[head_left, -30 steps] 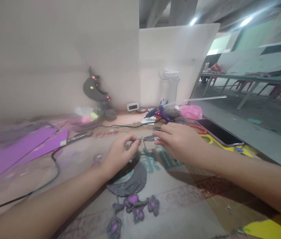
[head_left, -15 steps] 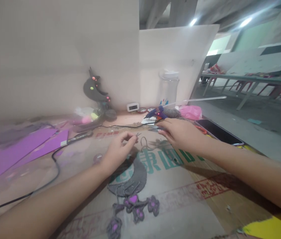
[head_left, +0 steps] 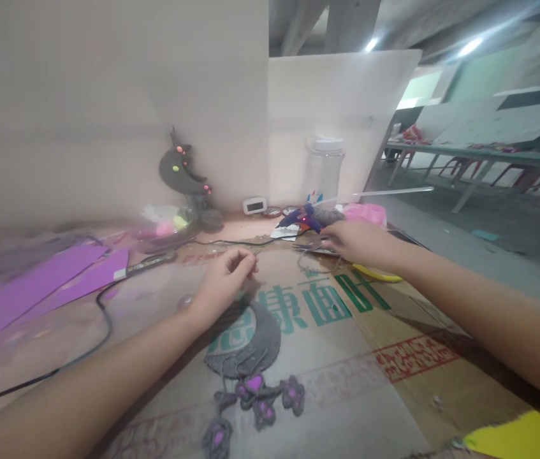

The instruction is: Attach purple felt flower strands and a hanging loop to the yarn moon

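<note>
My left hand (head_left: 232, 275) is closed in a pinch above the cardboard, with a tiny dark end at its fingertips that is too small to name. Below it lies a grey crescent (head_left: 267, 338) wrapped in yarn. Grey flowers with purple centres (head_left: 264, 411) hang from the crescent. At the back right, my right hand (head_left: 358, 242) is closed, its fingers around scissors (head_left: 308, 247) whose grey blades point left; the grip is mostly hidden. A loose grey strand (head_left: 315, 268) curls just under the blades.
Behind my right hand lie a blue glue gun (head_left: 301, 218), a pink bag (head_left: 365, 214) and a clear bottle (head_left: 326, 169). A small white clock (head_left: 255, 205) and a dark crescent ornament (head_left: 178, 172) stand farther left. Purple sheets (head_left: 50, 287) and a black cord (head_left: 109, 325) lie left.
My right hand has moved right, now covering much of the phone. The loose grey strand has shifted right with it. My left hand has drawn slightly left and stays closed.
</note>
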A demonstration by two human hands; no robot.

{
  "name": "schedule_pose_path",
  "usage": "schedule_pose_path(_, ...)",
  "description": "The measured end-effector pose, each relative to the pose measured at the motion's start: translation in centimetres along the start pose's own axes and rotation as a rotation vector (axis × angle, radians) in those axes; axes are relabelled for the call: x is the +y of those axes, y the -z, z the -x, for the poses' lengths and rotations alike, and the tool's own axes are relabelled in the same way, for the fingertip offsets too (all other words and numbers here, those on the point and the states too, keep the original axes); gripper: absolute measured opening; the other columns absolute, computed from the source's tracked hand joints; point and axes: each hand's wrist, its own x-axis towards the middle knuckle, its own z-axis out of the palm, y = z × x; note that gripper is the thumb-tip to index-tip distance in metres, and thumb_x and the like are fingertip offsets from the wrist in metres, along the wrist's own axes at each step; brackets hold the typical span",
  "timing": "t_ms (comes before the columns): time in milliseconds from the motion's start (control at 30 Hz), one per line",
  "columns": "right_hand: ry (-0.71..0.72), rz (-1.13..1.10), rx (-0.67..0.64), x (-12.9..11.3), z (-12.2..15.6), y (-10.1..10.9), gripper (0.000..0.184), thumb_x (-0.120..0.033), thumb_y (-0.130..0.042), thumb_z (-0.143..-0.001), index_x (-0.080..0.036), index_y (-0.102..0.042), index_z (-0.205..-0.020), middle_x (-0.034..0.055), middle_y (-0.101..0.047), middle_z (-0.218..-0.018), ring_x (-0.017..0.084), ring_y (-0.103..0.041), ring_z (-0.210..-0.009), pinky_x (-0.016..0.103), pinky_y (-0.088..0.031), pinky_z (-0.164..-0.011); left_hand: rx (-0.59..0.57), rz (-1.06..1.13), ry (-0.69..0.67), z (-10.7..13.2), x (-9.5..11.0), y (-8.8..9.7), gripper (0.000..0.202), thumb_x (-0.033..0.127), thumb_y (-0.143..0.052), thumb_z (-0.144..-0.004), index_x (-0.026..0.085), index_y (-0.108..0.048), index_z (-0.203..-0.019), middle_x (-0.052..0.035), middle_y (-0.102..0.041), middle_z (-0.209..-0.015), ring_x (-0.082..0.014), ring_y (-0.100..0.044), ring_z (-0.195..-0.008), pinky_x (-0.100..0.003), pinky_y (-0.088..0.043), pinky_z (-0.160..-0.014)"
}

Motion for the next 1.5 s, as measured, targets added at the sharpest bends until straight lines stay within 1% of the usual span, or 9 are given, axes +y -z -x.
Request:
schedule_pose_path(133,0.099,-0.164,-0.114,-1.6,0.7,-0.1,0.031,-0.036,-0.049,-0.091,-0.021,-0.066,-0.112,0.0076,-0.072,-0.105,0.023,-0.067,-0.087,0.029,-0.043,-0.067,-0.391,-0.026,0.077,0.9,1.4,0.3,0.024,0.039,-0.049,-0.089,0.018,-0.054,-0.08,0.0022,-0.06,-0.066,-0.0068,-0.045,-0.042,-0.02,-0.033,-0.043)
schedule_pose_path(233,0.147,-0.17,-0.158,-2.1,0.9,-0.4,0.03,-0.037,-0.052,-0.089,-0.02,-0.066,-0.109,0.0082,-0.072,-0.1,0.022,-0.067,-0.084,0.029,-0.043,-0.066,-0.688,-0.07,0.207,1.1,1.9,0.6,0.025,0.041,-0.051,-0.088,0.018,-0.056,-0.079,-0.0009,-0.064,-0.073,-0.0087,-0.052,-0.046,-0.02,-0.037,-0.043)
schedule_pose_path(467,0.156,-0.242,-0.003,-3.6,1.1,0.8,0.024,-0.03,-0.051,-0.091,-0.019,-0.068,-0.104,0.0068,-0.071,-0.094,0.021,-0.065,-0.085,0.029,-0.044,-0.07,-0.419,0.081,0.192,-0.1,-0.2,0.1,0.025,0.042,-0.059,-0.083,0.018,-0.061,-0.075,-0.008,-0.069,-0.084,-0.017,-0.065,-0.079,-0.031,-0.052,-0.076)
schedule_pose_path(633,0.299,-0.384,-0.045,-8.5,4.2,1.2,0.024,-0.031,-0.05,-0.094,-0.02,-0.067,-0.107,0.0067,-0.07,-0.101,0.019,-0.065,-0.084,0.03,-0.046,-0.071,-0.263,0.178,0.249,-0.3,-0.1,-0.3,0.027,0.042,-0.061,-0.079,0.017,-0.058,-0.073,-0.0043,-0.064,-0.075,-0.0152,-0.063,-0.071,-0.029,-0.052,-0.071)
schedule_pose_path(733,0.487,-0.407,-0.018,-10.2,5.5,0.3,0.026,-0.029,-0.049,-0.094,-0.018,-0.065,-0.112,0.0101,-0.067,-0.11,0.02,-0.064,-0.095,0.032,-0.048,-0.08,-0.295,-0.013,0.146,-0.7,0.4,0.6,0.027,0.041,-0.06,-0.08,0.016,-0.06,-0.068,-0.0016,-0.061,-0.065,-0.0136,-0.057,-0.06,-0.025,-0.045,-0.059)
schedule_pose_path(867,0.547,-0.48,-0.078,-9.4,4.8,-0.7,0.026,-0.028,-0.044,-0.097,-0.018,-0.067,-0.103,0.0097,-0.068,-0.111,0.019,-0.064,-0.102,0.033,-0.048,-0.088,-0.413,-0.269,0.038,-1.2,1.0,2.4,0.027,0.043,-0.059,-0.079,0.018,-0.068,-0.073,-0.0006,-0.066,-0.065,-0.015,-0.057,-0.058,-0.023,-0.04,-0.052)
schedule_pose_path(967,0.515,-0.548,-0.105,-8.0,3.6,-1.2,0.026,-0.026,-0.043,-0.097,-0.019,-0.068,-0.1,0.0072,-0.07,-0.107,0.018,-0.065,-0.098,0.032,-0.049,-0.086,-0.51,-0.307,0.019,-1.2,1.4,3.0,0.027,0.044,-0.058,-0.08,0.021,-0.07,-0.075,-0.0007,-0.07,-0.071,-0.0164,-0.06,-0.062,-0.023,-0.041,-0.054)
schedule_pose_path(1200,0.339,-0.618,0.189,-8.0,3.7,-2.0,0.026,-0.033,-0.06,-0.088,-0.017,-0.064,-0.108,0.0089,-0.071,-0.101,0.02,-0.065,-0.093,0.034,-0.049,-0.082,-0.6,-0.351,-0.022,-0.5,2.4,2.4,0.028,0.043,-0.05,-0.086,0.022,-0.069,-0.08,-0.0004,-0.071,-0.074,-0.0184,-0.063,-0.069,-0.024,-0.043,-0.061)
schedule_pose_path(1500,0.185,-0.812,0.085,-9.5,3.7,-1.3,0.014,-0.026,-0.055,-0.091,-0.017,-0.066,-0.09,0.004,-0.07,-0.09,0.017,-0.063,-0.087,0.029,-0.046,-0.08,-0.555,-0.528,-0.212,0.9,3.3,0.9,0.025,0.033,-0.047,-0.089,0.022,-0.069,-0.083,0.0006,-0.068,-0.073,-0.0161,-0.059,-0.066,-0.025,-0.038,-0.059)
